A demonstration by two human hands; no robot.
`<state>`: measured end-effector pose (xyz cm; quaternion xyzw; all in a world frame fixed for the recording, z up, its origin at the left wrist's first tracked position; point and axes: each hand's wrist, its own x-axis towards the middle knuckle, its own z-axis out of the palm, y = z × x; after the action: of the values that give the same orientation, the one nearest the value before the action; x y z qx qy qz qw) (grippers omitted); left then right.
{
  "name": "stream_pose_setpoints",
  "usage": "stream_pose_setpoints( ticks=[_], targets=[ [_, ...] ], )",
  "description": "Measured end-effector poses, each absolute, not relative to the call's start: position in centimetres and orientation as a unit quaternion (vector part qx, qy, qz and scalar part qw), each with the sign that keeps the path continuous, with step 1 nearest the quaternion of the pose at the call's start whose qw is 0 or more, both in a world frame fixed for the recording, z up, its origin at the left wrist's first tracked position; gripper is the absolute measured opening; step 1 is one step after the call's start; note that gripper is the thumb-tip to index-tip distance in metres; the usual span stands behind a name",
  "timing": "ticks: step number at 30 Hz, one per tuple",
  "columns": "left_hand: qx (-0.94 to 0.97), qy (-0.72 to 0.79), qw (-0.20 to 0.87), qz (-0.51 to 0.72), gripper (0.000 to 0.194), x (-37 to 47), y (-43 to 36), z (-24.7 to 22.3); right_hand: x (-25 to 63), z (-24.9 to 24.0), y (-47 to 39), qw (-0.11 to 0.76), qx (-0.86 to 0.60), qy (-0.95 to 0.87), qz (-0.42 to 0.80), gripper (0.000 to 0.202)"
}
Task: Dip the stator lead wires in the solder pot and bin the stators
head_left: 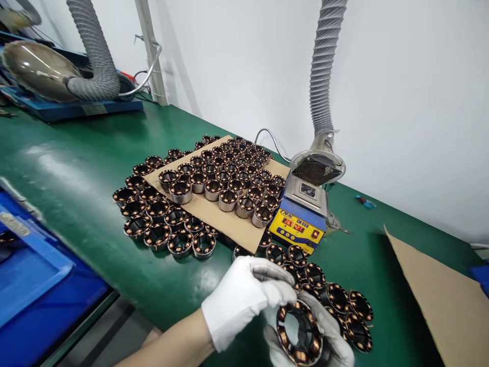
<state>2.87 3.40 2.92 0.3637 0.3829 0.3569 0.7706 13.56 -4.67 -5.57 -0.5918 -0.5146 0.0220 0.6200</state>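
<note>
White gloves cover both hands of a person at a green tabletop [179, 285], where a copper-wound ring [305, 329] is held up at the near edge of the view, its round opening turned toward the camera. The right hand [328, 326] has its grip closed around the ring from the side and below. The left hand [250, 293] reaches in from the other side, fingers bent over the ring's upper rim; whether its grip pinches anything there, one cannot tell.

Just beyond the hands, a cluster of similar rings [338, 298] sits on the green surface. Farther back, a cardboard sheet [214, 216] carries dozens of upright rings [228, 200] packed close together, while another group of rings [180, 243] stands to its left on the tabletop. A yellow-and-blue machine [298, 227] with lit red digits stands beside the sheet, beneath a round metal hood [318, 167] hung from a ribbed grey hose [321, 71].

A second piece of cardboard [439, 295] lies at the right, well apart from the machine. Blue bins [34, 260] occupy the lower left, and a second grey hose [93, 51] meets a brownish, see-through cover [42, 71] at upper left.
</note>
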Motion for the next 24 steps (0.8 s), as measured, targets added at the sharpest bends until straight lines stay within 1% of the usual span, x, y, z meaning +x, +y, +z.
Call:
stream_pose_setpoints(
  ticks=[2,4,7,8,10,11,12,14,15,16,17,18,21,23,24],
  targets=[
    [0.380,0.401,0.743,0.378,0.011,3.1,3.0,3.2,13.6,-5.6,-4.8,0.627,-0.600,-0.495,0.035,0.057],
    [0.406,0.395,0.725,0.393,0.013,3.0,2.9,3.3,13.8,-5.9,-5.0,0.628,-0.616,-0.471,0.061,0.057],
    [0.443,0.405,0.712,0.365,0.014,2.7,3.2,3.1,14.1,-6.2,-5.2,0.630,-0.626,-0.453,0.077,0.057],
    [0.446,0.410,0.713,0.353,0.023,2.7,3.3,3.0,14.1,-6.3,-5.2,0.634,-0.619,-0.458,0.075,0.057],
    [0.445,0.408,0.717,0.347,0.050,2.8,3.4,2.6,13.9,-6.4,-5.1,0.649,-0.598,-0.464,0.076,0.057],
    [0.441,0.402,0.721,0.351,0.053,2.9,3.5,2.4,13.7,-6.5,-5.1,0.655,-0.591,-0.464,0.084,0.056],
    [0.435,0.394,0.728,0.353,0.048,3.1,3.5,2.4,13.7,-6.5,-5.1,0.658,-0.588,-0.461,0.095,0.052],
    [0.413,0.380,0.747,0.355,0.022,3.6,3.5,2.5,13.6,-6.6,-5.0,0.653,-0.591,-0.453,0.135,0.036],
    [0.397,0.378,0.758,0.354,0.012,3.7,3.6,2.7,13.6,-6.6,-5.0,0.648,-0.595,-0.451,0.152,0.028],
    [0.381,0.380,0.765,0.354,0.007,3.8,3.6,2.9,13.6,-6.5,-5.0,0.642,-0.599,-0.453,0.156,0.025],
    [0.367,0.384,0.766,0.361,0.006,3.9,3.7,3.1,13.6,-6.4,-4.9,0.637,-0.603,-0.458,0.148,0.026],
    [0.354,0.388,0.763,0.377,0.006,3.8,3.9,3.4,13.5,-6.2,-4.9,0.634,-0.605,-0.463,0.131,0.030],
    [0.294,0.397,0.727,0.477,0.014,3.0,4.4,3.6,13.2,-5.5,-4.6,0.645,-0.595,-0.475,0.066,0.055],
    [0.265,0.428,0.679,0.534,0.021,2.1,4.6,3.3,13.1,-5.1,-4.5,0.655,-0.586,-0.474,0.053,0.054],
    [0.282,0.458,0.651,0.536,0.021,1.5,4.5,3.0,13.2,-4.9,-4.4,0.657,-0.585,-0.473,0.046,0.051]
  ],
)
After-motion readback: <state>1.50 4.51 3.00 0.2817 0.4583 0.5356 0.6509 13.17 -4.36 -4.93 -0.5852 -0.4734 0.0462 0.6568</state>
